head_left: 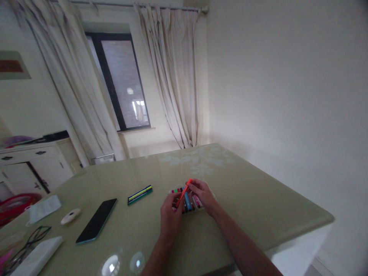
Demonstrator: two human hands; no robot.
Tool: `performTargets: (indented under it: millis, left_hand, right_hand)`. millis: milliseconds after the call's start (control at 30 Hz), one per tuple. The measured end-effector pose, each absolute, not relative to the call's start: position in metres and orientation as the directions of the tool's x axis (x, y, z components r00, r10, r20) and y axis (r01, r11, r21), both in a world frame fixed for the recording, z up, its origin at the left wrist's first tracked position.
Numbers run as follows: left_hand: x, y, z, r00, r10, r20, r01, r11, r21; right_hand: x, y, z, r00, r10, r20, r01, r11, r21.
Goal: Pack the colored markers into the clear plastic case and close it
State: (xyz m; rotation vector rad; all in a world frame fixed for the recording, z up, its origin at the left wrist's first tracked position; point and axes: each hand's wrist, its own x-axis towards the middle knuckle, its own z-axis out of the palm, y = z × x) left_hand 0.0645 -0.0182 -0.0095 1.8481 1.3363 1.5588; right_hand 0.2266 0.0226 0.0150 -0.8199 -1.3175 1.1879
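An orange-red marker pen (184,192) slants between my two hands, its upper end at my right fingers and its lower end at my left. My left hand (170,210) is closed round the lower part. My right hand (201,193) pinches the pen near its top. Beneath both hands lies a row of colored marker pens (188,201) in what looks like a clear case, partly hidden by my fingers. To the left, a few more markers (140,194), yellow, blue and green, lie side by side on the table.
On the table (253,199) at left are a black phone (97,221), a white oval object (70,216), a face mask (44,209), eyeglasses (37,234) and a white box (38,257). A wall (287,96) borders the right side.
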Motion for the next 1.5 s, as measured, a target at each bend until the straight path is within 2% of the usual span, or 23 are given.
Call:
performTargets:
  millis: [267,500,733,833,933,1033,1100,1200,1333,1500]
  left_hand:
    - [0.064,-0.023,-0.003,-0.141,0.732,0.666,0.502,-0.527,0.686]
    - [0.077,-0.024,-0.009,0.023,0.856,0.517,0.39,-0.484,0.783]
    - [0.076,-0.025,-0.009,0.017,0.863,0.505,0.447,-0.459,0.768]
    - [0.079,-0.024,-0.008,0.004,0.859,0.512,0.468,-0.454,0.758]
    - [0.09,-0.021,-0.011,0.051,0.85,0.524,0.573,-0.454,0.682]
    - [0.106,-0.017,-0.016,0.201,0.832,0.517,0.701,-0.491,0.517]
    - [0.114,-0.016,-0.019,0.291,0.823,0.487,0.74,-0.516,0.43]
    - [0.119,-0.017,-0.021,0.325,0.842,0.431,0.761,-0.503,0.41]
    - [0.115,-0.02,-0.018,0.293,0.87,0.396,0.769,-0.461,0.443]
    - [0.114,-0.019,-0.02,0.355,0.823,0.444,0.781,-0.522,0.343]
  right_hand:
    - [0.229,0.022,0.013,-0.258,0.938,0.231,-0.232,0.172,-0.957]
    - [0.234,0.025,0.016,-0.223,0.945,0.241,-0.29,0.171,-0.942]
    - [0.235,0.023,0.017,-0.259,0.933,0.251,-0.283,0.175,-0.943]
    - [0.236,0.029,0.016,-0.176,0.95,0.258,-0.256,0.209,-0.944]
    - [0.248,0.042,0.012,0.085,0.961,0.262,-0.153,0.273,-0.95]
    - [0.265,0.054,0.007,0.259,0.929,0.263,0.109,0.242,-0.964]
    - [0.273,0.058,0.003,0.249,0.929,0.275,0.297,0.197,-0.934]
    - [0.273,0.058,-0.003,0.161,0.946,0.282,0.488,0.172,-0.856]
    - [0.261,0.051,-0.006,0.083,0.954,0.287,0.563,0.193,-0.803]
    - [0.253,0.045,-0.007,0.058,0.954,0.293,0.671,0.18,-0.72]
